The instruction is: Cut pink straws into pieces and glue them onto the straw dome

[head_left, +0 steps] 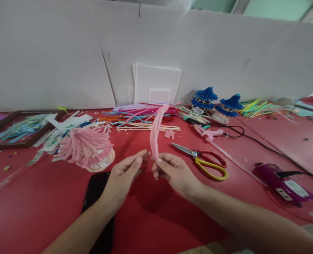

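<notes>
A bundle of pale pink pipe cleaners (156, 132) rises upright from my right hand (173, 173), pinched near its lower end between thumb and fingers. Its top bends over to the right. My left hand (126, 173) is just left of the bundle, thumb and fingers apart, with nothing visible in it. Behind that hand, a pink pipe-cleaner piece shaped like a fringed roof (83, 144) rests on a pale round base (103, 162). Scissors (209, 164) with one red and one yellow handle lie half-open right of my right hand.
Colourful pipe cleaners (143, 114) are piled by the white wall. A pink glue gun (209, 133), a purple power strip (285, 183) and a black cable are at right. Two blue fringed roofs (204, 98) stand behind. A black phone (95, 190) lies under my left forearm.
</notes>
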{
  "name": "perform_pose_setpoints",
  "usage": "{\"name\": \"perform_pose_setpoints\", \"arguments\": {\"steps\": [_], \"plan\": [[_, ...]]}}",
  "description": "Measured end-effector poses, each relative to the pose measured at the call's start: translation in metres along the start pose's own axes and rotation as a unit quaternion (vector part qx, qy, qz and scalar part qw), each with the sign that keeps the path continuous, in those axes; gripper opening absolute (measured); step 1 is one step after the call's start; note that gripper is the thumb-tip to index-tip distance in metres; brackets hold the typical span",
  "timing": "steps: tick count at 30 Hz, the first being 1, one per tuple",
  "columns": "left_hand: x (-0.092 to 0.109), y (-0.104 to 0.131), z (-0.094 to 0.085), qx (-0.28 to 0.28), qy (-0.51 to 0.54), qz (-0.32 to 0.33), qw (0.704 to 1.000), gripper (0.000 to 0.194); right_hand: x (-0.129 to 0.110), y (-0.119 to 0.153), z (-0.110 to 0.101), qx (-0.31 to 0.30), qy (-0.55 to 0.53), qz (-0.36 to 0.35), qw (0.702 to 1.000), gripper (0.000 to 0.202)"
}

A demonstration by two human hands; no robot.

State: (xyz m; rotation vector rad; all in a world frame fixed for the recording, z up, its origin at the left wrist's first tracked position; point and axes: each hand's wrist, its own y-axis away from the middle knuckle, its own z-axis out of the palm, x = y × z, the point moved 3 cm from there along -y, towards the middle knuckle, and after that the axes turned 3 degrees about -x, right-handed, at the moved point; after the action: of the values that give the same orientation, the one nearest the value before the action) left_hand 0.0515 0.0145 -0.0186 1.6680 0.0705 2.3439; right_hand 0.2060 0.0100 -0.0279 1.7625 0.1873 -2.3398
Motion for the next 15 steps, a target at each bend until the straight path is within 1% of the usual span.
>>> {"name": "perform_pose_setpoints", "arguments": {"steps": [3, 7, 10, 12, 14, 15], "plan": [[0.001, 0.003, 0.0, 0.014, -0.053, 0.018, 0.998, 0.033, 0.002, 0.01, 0.014, -0.015, -0.024, 0.027, 0.999, 0.036], [0.005, 0.005, 0.001, 0.015, -0.089, 0.017, 0.996, 0.031, 0.0, 0.012, 0.021, -0.033, -0.026, 0.048, 0.998, 0.036], [0.004, 0.006, 0.002, 0.016, -0.071, 0.013, 0.997, 0.028, 0.001, 0.01, 0.022, -0.039, -0.017, 0.067, 0.997, 0.037], [0.003, 0.005, 0.003, 0.011, -0.048, 0.004, 0.999, 0.03, 0.002, 0.009, 0.02, -0.052, -0.012, 0.072, 0.996, 0.037], [0.003, 0.004, 0.004, 0.012, -0.016, -0.003, 1.0, 0.035, 0.002, 0.008, 0.017, -0.072, 0.0, 0.063, 0.995, 0.034], [0.003, 0.003, 0.003, 0.017, 0.0, -0.005, 1.0, 0.036, 0.002, 0.008, 0.014, -0.077, 0.014, 0.047, 0.996, 0.032]]}}
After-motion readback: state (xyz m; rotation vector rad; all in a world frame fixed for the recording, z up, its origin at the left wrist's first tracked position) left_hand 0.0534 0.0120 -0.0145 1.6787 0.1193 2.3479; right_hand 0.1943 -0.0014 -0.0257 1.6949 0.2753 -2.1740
